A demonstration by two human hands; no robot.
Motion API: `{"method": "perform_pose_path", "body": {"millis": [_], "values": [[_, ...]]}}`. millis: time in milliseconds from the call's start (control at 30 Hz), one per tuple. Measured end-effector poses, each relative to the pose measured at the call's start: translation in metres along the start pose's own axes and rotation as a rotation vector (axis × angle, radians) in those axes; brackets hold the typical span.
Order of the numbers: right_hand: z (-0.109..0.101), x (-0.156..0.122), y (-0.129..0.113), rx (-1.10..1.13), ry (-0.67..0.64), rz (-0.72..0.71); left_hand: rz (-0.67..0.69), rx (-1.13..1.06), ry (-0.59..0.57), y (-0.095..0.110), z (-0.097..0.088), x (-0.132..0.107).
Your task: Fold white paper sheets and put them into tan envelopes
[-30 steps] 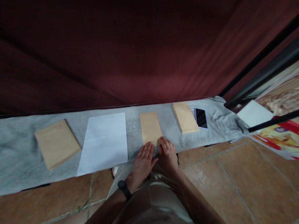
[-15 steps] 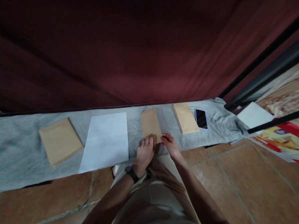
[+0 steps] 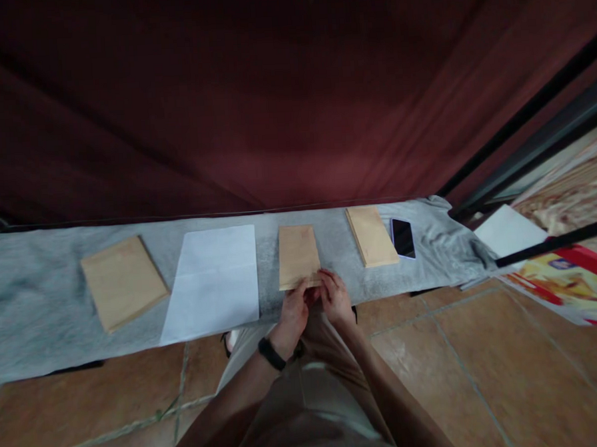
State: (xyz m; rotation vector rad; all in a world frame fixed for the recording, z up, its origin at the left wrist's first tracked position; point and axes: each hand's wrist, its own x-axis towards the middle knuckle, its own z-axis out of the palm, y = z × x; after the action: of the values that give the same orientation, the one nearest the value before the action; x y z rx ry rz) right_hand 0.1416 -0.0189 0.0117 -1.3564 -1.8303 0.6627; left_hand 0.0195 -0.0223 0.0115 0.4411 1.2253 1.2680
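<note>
A narrow brown envelope (image 3: 298, 255) lies in the middle of a grey cloth (image 3: 43, 317) spread on the floor. My left hand (image 3: 293, 310), with a black band on its wrist, pinches the envelope's near edge. My right hand (image 3: 336, 296) grips the same edge beside it, fingers curled. Left of the envelope lies a white sheet of paper (image 3: 210, 281). A wider brown envelope (image 3: 123, 281) lies further left.
Another brown envelope stack (image 3: 372, 235) and a dark phone (image 3: 403, 237) lie to the right on the cloth. A dark red curtain (image 3: 252, 99) hangs behind. White paper (image 3: 508, 230) and a colourful printed sheet (image 3: 571, 277) lie at the right, on brown floor tiles (image 3: 486, 360).
Both hands went from lying flat at the envelope's near end to pinching it. The envelope was lifted and tilted half a second ago and now lies flatter and straighter.
</note>
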Motion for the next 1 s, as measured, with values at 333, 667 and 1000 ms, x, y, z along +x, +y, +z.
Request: {"method": "perform_pose_path", "body": {"millis": [333,667,1000], "values": [[-0.004,-0.021,0.015,-0.164,-0.026,-0.105,0.354,0.728,-0.181,-0.004,-0.038,-0.044],[-0.003,-0.032,0.011,-0.320,-0.278,-0.293,0.926,1.741,-0.153,-0.021,-0.064,-0.037],[-0.004,-0.034,0.024,-0.412,-0.217,-0.283,0.952,1.760,-0.183,-0.017,-0.045,-0.031]]}}
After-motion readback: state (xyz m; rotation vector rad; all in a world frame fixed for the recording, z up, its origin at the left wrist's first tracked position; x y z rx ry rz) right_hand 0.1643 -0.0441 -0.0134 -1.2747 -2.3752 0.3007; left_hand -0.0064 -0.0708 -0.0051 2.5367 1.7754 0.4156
